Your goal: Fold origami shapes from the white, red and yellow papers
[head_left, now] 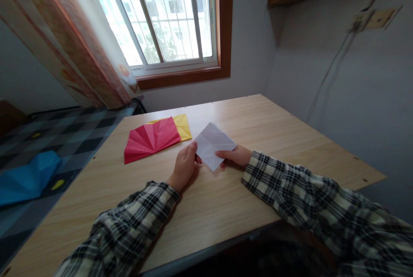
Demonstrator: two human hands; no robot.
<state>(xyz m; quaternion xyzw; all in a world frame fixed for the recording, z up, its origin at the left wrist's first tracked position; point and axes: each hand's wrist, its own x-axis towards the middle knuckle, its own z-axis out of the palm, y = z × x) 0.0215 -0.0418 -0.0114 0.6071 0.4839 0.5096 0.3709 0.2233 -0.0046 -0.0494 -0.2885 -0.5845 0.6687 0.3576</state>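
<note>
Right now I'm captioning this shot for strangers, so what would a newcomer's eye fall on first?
Probably the creased red paper, vivid against the wood-grain tabletop toward its far left, overlapping a yellow sheet. Next might come the folded white paper, held between the left hand and right hand over the tabletop. Behind, the bright barred window stands out from the dim wall.

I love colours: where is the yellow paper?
In the head view, the yellow paper lies left of centre on the table, partly behind the red paper.
</note>
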